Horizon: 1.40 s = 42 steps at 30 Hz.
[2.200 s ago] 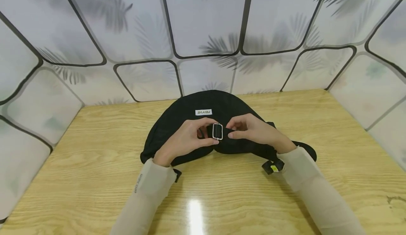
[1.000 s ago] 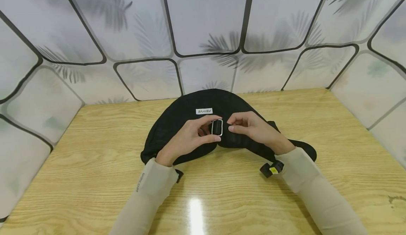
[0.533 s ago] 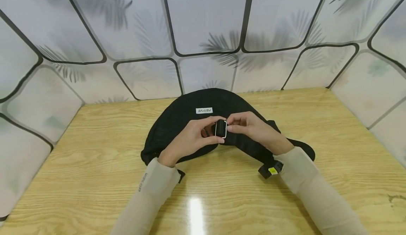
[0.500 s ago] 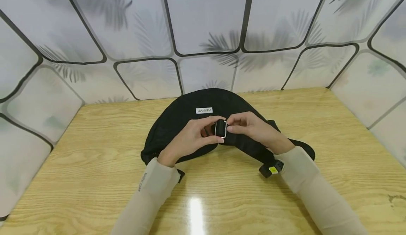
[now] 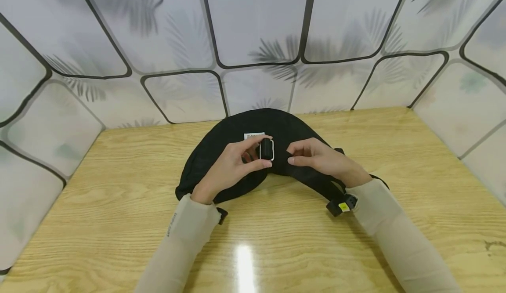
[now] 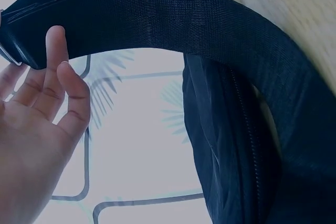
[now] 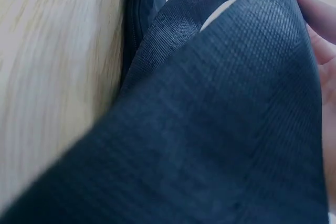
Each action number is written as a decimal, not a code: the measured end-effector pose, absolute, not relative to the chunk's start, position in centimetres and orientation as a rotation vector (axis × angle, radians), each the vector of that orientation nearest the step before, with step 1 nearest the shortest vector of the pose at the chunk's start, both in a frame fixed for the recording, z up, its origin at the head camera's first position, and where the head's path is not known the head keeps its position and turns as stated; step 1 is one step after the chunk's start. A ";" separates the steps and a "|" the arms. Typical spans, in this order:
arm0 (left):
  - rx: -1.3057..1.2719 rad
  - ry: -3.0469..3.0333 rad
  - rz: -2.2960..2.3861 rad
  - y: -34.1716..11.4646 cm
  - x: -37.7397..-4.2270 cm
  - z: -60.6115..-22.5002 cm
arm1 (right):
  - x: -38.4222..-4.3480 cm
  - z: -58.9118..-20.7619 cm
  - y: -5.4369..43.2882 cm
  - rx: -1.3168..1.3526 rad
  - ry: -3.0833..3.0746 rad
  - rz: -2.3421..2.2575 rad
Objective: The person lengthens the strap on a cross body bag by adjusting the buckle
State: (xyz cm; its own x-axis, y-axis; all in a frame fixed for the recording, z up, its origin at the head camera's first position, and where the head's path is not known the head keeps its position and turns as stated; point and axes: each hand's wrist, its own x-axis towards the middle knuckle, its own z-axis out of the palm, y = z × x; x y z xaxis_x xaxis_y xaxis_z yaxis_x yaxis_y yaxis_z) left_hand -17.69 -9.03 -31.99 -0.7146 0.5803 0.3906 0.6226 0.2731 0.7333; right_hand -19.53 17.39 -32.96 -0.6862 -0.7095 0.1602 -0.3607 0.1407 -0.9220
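Well, the left hand (image 5: 227,165) is pinching the metal slider buckle (image 5: 266,150) above the black waist bag (image 5: 278,128), the right hand (image 5: 322,159) is gripping its webbing strap (image 7: 226,108), and any uneven tug is risking a twist.

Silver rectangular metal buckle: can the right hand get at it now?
Probably yes: the right hand is just beside the silver rectangular metal buckle, whose facing side looks free; the left hand grips its top and bottom edges.
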 end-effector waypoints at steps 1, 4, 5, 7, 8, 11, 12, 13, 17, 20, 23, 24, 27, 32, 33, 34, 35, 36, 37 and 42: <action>-1.166 -2.472 -1.458 -9.0 -17.7 -32.0 | -19.5 -33.0 17.3 -1.030 2.115 -1.566; -1.158 -2.481 -1.463 -9.0 -17.6 -32.1 | -19.4 -32.9 17.3 -1.010 2.132 -1.578; -1.155 -2.486 -1.463 -9.0 -17.6 -32.1 | -19.3 -32.9 17.2 -1.001 2.134 -1.582; -1.154 -2.495 -1.462 -8.9 -17.6 -32.1 | -19.2 -32.8 17.1 -0.981 2.140 -1.589; -1.156 -2.501 -1.461 -8.9 -17.5 -32.1 | -19.2 -32.8 17.1 -0.973 2.143 -1.592; -1.167 -2.528 -1.461 -8.6 -17.5 -32.3 | -19.0 -32.6 16.7 -0.974 2.136 -1.612; -1.178 -2.539 -1.462 -8.5 -17.5 -32.4 | -19.0 -32.6 16.6 -0.982 2.124 -1.620; -1.194 -2.550 -1.460 -8.3 -17.4 -32.5 | -19.0 -32.5 16.5 -0.996 2.107 -1.628; -1.248 -2.572 -1.457 -7.7 -17.3 -32.9 | -18.9 -32.5 16.1 -1.034 2.043 -1.653; -1.259 -2.563 -1.447 -7.6 -17.3 -32.9 | -18.9 -32.5 16.2 -1.018 2.043 -1.645; -1.245 -2.548 -1.424 -7.9 -17.3 -32.6 | -18.9 -32.4 16.4 -0.995 2.085 -1.605; -1.238 -2.543 -1.411 -8.0 -17.3 -32.5 | -18.9 -32.4 16.5 -0.995 2.100 -1.592; -1.211 -2.514 -1.401 -8.5 -17.4 -32.2 | -19.0 -32.4 16.9 -0.996 2.129 -1.561; -1.193 -2.466 -1.410 -9.0 -17.5 -31.8 | -19.1 -32.5 17.2 -0.997 2.109 -1.563; -1.196 -2.462 -1.410 -9.0 -17.5 -31.8 | -19.1 -32.5 17.2 -0.996 2.105 -1.565; -1.197 -2.460 -1.409 -9.0 -17.6 -31.8 | -19.1 -32.5 17.2 -0.997 2.108 -1.567; -1.198 -2.458 -1.411 -9.0 -17.6 -31.9 | -19.1 -32.4 17.1 -1.000 2.110 -1.571; -1.196 -2.456 -1.415 -8.9 -17.6 -31.9 | -19.1 -32.4 17.1 -1.000 2.111 -1.579; -1.195 -2.456 -1.418 -8.9 -17.6 -32.0 | -19.1 -32.4 17.1 -0.998 2.110 -1.586; -1.223 -2.506 -1.470 -8.1 -17.5 -32.7 | -19.0 -32.4 16.8 -1.004 2.085 -1.635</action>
